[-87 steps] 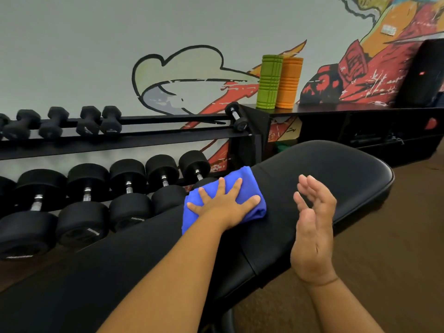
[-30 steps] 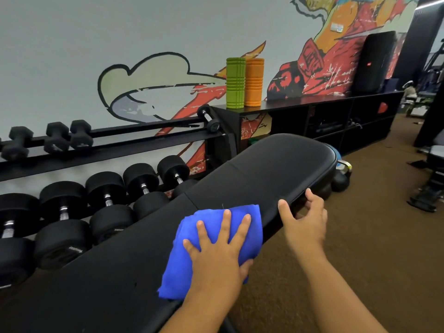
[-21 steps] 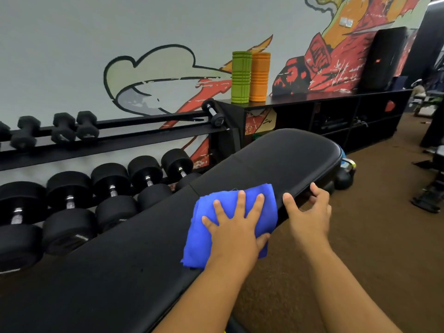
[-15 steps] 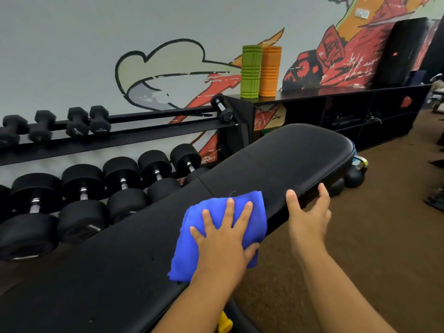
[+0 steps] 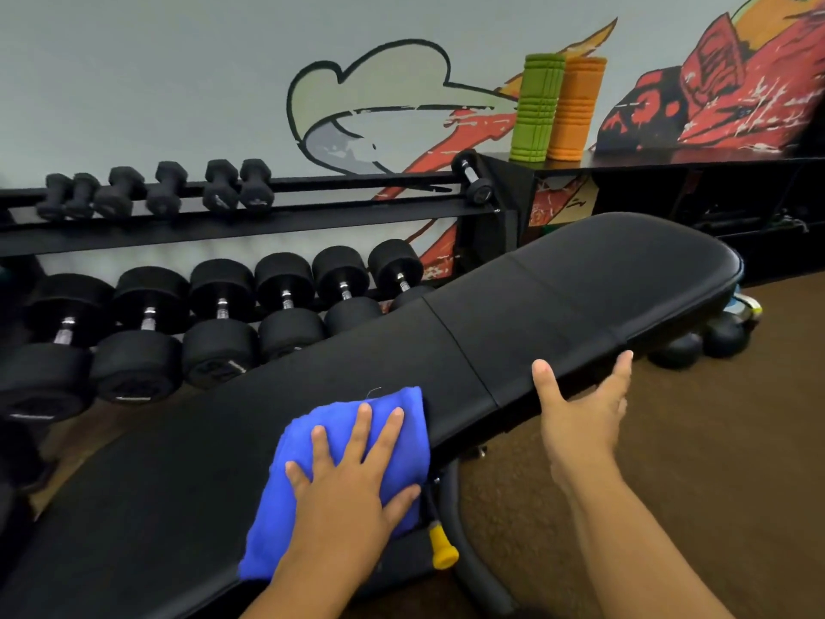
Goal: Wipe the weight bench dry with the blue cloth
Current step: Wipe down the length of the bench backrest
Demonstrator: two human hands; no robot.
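- The blue cloth (image 5: 339, 444) is lying bunched and folded on the near half of the bench (image 5: 558, 301), just short of the seam between its two pads, with its right edge reaching the pad's near edge.
- The left hand (image 5: 348, 489) is pressing flat on the cloth, fingers straight and spread, thumb off the right side.
- The right hand (image 5: 580, 413) is resting against the near side of the bench, thumb up on the top edge; the fingers look loosely extended, though how far they are curling under is hard to tell.
- Handling, as a judgement: the cloth is looking soft, light and limp, likely to bunch or slide under the palm; a flat, spread press on its middle is suiting it better than a pinch. The black padding is looking smooth, firm, slightly slick.
- Edges: the rounded far end and the near lip are where the cloth could be slipping off.
- Room: dumbbells (image 5: 285, 314) on a rack are crowding the far side; carpeted floor (image 5: 714, 462) is lying open on the right; a yellow-tipped knob (image 5: 443, 547) is sitting under the near edge.
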